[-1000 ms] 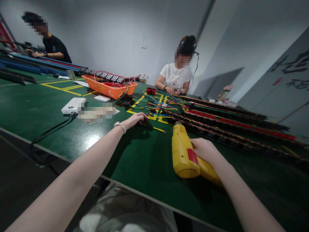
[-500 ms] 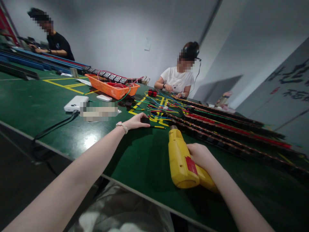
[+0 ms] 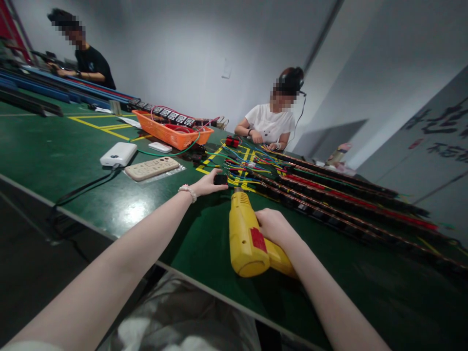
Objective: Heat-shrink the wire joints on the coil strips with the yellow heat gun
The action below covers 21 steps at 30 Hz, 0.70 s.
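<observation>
My right hand (image 3: 272, 226) grips the handle of a yellow heat gun (image 3: 246, 239) with a red label; its nozzle points away from me toward my left hand. My left hand (image 3: 208, 183), a bead bracelet on its wrist, is stretched out over the green table (image 3: 66, 156) and pinches a small black part (image 3: 221, 179) with a yellow wire (image 3: 234, 183) running from it. Just beyond lies a tangle of coloured wires (image 3: 244, 163) on yellow floor-tape markings.
Long dark strips with red and copper parts (image 3: 347, 195) run off to the right. An orange tray (image 3: 171, 134), a white power bank (image 3: 119, 154) and a beige remote (image 3: 151, 168) lie at left. One person in white sits across; another in black works far left.
My right hand has swung the heat gun left and forward, bringing its nozzle close to my left hand. My left hand now holds the black part up off the table.
</observation>
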Each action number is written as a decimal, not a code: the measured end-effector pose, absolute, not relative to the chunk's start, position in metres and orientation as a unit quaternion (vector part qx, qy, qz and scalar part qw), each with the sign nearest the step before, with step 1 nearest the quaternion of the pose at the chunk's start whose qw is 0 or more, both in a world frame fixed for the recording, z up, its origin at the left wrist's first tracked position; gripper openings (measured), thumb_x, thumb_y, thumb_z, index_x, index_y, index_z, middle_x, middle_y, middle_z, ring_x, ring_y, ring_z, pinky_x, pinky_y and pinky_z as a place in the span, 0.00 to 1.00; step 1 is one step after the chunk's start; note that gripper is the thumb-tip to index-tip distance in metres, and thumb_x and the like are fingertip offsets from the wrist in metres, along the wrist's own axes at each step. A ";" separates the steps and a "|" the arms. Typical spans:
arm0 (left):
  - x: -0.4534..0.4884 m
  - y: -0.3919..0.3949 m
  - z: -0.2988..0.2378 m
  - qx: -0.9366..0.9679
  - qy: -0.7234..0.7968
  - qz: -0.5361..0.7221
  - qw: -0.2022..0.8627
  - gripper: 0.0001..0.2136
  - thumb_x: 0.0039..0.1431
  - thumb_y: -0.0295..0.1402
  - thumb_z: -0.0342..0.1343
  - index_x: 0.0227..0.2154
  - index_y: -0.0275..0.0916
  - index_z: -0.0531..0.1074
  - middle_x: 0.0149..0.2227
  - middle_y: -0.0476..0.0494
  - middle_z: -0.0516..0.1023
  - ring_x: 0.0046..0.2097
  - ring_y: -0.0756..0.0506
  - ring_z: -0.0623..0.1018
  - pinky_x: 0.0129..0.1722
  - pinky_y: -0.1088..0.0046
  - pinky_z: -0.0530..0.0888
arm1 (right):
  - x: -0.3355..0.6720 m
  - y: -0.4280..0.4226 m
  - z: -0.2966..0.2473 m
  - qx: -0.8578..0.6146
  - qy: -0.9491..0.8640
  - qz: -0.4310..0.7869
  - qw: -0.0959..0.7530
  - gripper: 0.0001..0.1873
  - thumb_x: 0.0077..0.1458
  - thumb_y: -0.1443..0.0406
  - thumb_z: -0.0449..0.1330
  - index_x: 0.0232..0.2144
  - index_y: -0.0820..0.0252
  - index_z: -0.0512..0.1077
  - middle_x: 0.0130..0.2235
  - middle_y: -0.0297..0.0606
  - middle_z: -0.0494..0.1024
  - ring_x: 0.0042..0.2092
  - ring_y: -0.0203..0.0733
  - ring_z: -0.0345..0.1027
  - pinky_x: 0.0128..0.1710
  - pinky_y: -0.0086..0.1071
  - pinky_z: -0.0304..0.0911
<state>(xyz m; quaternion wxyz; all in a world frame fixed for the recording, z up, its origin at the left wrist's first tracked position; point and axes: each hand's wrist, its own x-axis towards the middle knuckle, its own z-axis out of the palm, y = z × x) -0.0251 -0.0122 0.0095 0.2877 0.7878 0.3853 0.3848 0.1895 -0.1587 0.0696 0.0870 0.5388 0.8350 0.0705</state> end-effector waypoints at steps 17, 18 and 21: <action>-0.024 0.003 0.000 0.778 0.458 0.402 0.153 0.20 0.54 0.43 0.45 0.44 0.34 0.66 0.45 0.38 0.69 0.49 0.45 0.67 0.51 0.67 0.63 | 0.167 -0.151 0.066 0.547 0.834 0.075 0.030 0.42 0.46 0.70 0.50 0.61 0.60 0.35 0.42 0.44 0.72 0.38 0.47 0.68 0.33 0.32 0.55; -0.024 0.003 0.000 0.780 0.458 0.400 0.152 0.20 0.55 0.43 0.45 0.44 0.34 0.66 0.45 0.38 0.69 0.49 0.45 0.67 0.51 0.67 0.62 | 0.167 -0.151 0.067 0.528 0.846 0.069 0.022 0.44 0.46 0.70 0.50 0.61 0.59 0.32 0.44 0.43 0.71 0.39 0.46 0.67 0.34 0.31 0.55; -0.025 0.001 0.001 0.785 0.452 0.397 0.147 0.21 0.54 0.45 0.46 0.44 0.34 0.66 0.45 0.39 0.68 0.49 0.44 0.67 0.51 0.67 0.62 | 0.168 -0.150 0.068 0.516 0.855 0.046 0.030 0.45 0.46 0.70 0.50 0.61 0.57 0.28 0.42 0.43 0.72 0.39 0.46 0.67 0.34 0.31 0.54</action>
